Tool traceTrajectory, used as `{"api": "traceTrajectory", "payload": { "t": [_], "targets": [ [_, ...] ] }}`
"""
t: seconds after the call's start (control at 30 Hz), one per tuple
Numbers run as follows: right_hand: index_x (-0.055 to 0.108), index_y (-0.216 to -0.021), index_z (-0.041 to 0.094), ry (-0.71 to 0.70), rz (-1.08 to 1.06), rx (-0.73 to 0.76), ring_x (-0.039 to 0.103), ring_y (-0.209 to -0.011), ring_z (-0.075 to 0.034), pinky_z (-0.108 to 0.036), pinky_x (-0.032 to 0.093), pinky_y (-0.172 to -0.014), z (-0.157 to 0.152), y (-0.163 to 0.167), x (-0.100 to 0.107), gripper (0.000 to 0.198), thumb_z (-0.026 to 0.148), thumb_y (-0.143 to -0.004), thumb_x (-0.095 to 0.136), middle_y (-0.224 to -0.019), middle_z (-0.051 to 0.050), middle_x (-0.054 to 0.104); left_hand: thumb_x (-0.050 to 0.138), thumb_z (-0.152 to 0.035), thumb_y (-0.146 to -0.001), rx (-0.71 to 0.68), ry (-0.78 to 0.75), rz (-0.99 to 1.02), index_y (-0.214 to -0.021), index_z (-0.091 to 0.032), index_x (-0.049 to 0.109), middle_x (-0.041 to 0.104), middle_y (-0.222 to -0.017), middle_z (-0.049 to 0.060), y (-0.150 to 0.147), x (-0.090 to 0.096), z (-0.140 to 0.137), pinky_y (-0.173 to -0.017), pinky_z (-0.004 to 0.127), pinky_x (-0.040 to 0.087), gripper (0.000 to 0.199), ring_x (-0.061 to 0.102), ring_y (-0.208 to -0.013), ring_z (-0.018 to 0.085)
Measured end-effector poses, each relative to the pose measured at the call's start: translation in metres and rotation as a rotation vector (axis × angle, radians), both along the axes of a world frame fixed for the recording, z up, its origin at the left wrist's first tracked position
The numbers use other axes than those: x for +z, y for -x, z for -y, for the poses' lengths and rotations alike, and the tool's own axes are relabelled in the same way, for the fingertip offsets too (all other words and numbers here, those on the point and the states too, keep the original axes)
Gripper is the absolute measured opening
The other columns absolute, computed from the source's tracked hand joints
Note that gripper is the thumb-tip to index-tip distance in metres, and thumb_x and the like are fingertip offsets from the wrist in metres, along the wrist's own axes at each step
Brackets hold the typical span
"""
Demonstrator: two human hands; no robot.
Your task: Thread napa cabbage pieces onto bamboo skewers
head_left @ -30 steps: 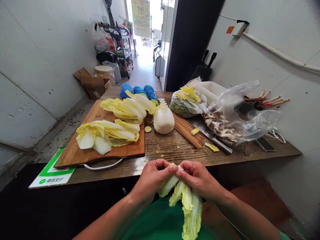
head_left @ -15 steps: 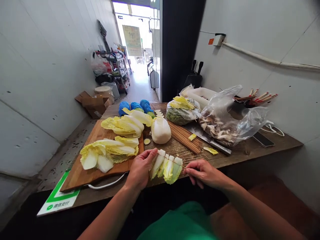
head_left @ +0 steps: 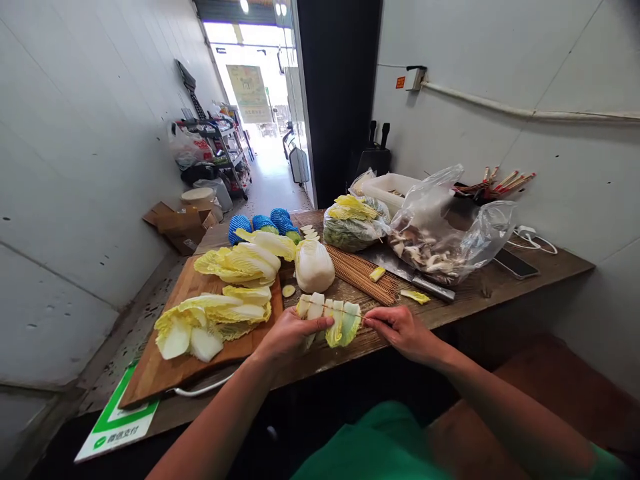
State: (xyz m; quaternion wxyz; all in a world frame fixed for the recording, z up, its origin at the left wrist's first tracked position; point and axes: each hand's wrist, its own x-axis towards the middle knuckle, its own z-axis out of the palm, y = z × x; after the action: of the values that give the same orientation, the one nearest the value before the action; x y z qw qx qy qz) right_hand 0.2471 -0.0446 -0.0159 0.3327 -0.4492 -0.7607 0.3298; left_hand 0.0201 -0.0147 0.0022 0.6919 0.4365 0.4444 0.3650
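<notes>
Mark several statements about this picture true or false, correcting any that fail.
1. The right hand pinches the skewer near one end. True.
2. The left hand holds nothing. False: it holds cabbage pieces threaded on the skewer.
3. Large cabbage leaves lie on the cutting board. True.
4. The knife lies on the cutting board. False: it lies on the table.
5. The netting is red. False: it is blue.
</notes>
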Motion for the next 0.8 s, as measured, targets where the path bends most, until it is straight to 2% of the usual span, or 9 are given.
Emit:
{"api": "traceTrajectory", "payload": {
  "t": [0.1, 0.2, 0.3, 0.4, 0.5, 0.6, 0.67, 0.8],
  "targets": [
    [0.067, -0.082, 0.015, -0.002, -0.010, 0.018, 0.045, -0.054, -0.010, -0.022, 0.032, -0.051, -0.002, -0.005, 0.006, 0.031, 0.035, -0.089, 0.045, -0.061, 0.001, 0.056, 0.079, -0.032, -0.056, 0.001, -0.063, 0.087, -0.108, -0.017, 0.062, 0.065, -0.106, 0.010, 0.012, 0.011, -0.008, -0.082, 0.029, 0.045, 0.057, 0.060, -0.095, 0.022],
    [0.067, -0.080, 0.014, 0.081, -0.043, 0.059, 0.040, -0.047, -0.008, -0.021, 0.030, -0.046, -0.004, -0.009, 0.012, 0.031, 0.037, -0.088, 0.046, -0.051, 0.003, 0.048, 0.073, -0.036, -0.065, -0.061, -0.114, 0.068, -0.115, -0.019, 0.059, 0.062, -0.114, 0.011, 0.025, 0.027, -0.016, -0.085, 0.029, 0.043, 0.055, 0.056, -0.105, 0.023],
    [0.065, -0.083, 0.013, 0.184, -0.129, 0.107, 0.038, -0.043, -0.007, -0.020, 0.030, -0.044, -0.006, -0.010, 0.017, 0.033, 0.041, -0.087, 0.047, -0.047, 0.005, 0.046, 0.072, -0.030, -0.067, -0.191, -0.118, -0.004, -0.111, -0.016, 0.062, 0.066, -0.104, 0.012, 0.025, 0.034, -0.021, -0.083, 0.032, 0.044, 0.048, 0.060, -0.095, 0.024],
    [0.064, -0.085, 0.013, 0.242, -0.196, 0.117, 0.037, -0.043, -0.007, -0.019, 0.031, -0.043, -0.007, -0.009, 0.020, 0.035, 0.043, -0.086, 0.047, -0.048, 0.004, 0.049, 0.076, -0.024, -0.061, -0.241, -0.092, -0.035, -0.097, -0.014, 0.068, 0.070, -0.090, 0.009, 0.017, 0.027, -0.023, -0.080, 0.031, 0.046, 0.037, 0.063, -0.083, 0.021],
    [0.064, -0.084, 0.013, 0.220, -0.174, 0.105, 0.041, -0.045, -0.008, -0.019, 0.032, -0.045, -0.004, -0.010, 0.022, 0.034, 0.043, -0.086, 0.048, -0.050, 0.004, 0.051, 0.078, -0.020, -0.058, -0.226, -0.065, -0.025, -0.090, -0.015, 0.069, 0.070, -0.086, 0.007, 0.014, 0.019, -0.023, -0.078, 0.029, 0.046, 0.033, 0.064, -0.080, 0.020],
    [0.064, -0.079, 0.013, 0.164, -0.122, 0.087, 0.042, -0.047, -0.008, -0.019, 0.033, -0.047, 0.001, -0.013, 0.026, 0.031, 0.040, -0.085, 0.049, -0.050, 0.003, 0.050, 0.077, -0.028, -0.060, -0.292, -0.027, 0.065, -0.099, -0.016, 0.067, 0.070, -0.091, 0.008, 0.017, 0.020, -0.024, -0.076, 0.029, 0.047, 0.041, 0.064, -0.081, 0.020],
    [0.065, -0.079, 0.013, 0.148, -0.094, 0.085, 0.043, -0.047, -0.008, -0.019, 0.034, -0.047, 0.005, -0.015, 0.028, 0.030, 0.038, -0.085, 0.050, -0.049, 0.003, 0.050, 0.074, -0.031, -0.065, -0.312, -0.024, 0.089, -0.100, -0.015, 0.067, 0.070, -0.089, 0.008, 0.019, 0.024, -0.026, -0.071, 0.026, 0.048, 0.039, 0.064, -0.077, 0.018],
    [0.065, -0.082, 0.012, 0.171, -0.093, 0.086, 0.044, -0.046, -0.008, -0.019, 0.035, -0.047, 0.007, -0.017, 0.028, 0.028, 0.036, -0.085, 0.050, -0.049, 0.003, 0.050, 0.075, -0.026, -0.064, -0.272, -0.033, 0.004, -0.089, -0.014, 0.071, 0.071, -0.076, 0.006, 0.013, 0.029, -0.025, -0.061, 0.021, 0.047, 0.028, 0.062, -0.066, 0.013]
  ]
}}
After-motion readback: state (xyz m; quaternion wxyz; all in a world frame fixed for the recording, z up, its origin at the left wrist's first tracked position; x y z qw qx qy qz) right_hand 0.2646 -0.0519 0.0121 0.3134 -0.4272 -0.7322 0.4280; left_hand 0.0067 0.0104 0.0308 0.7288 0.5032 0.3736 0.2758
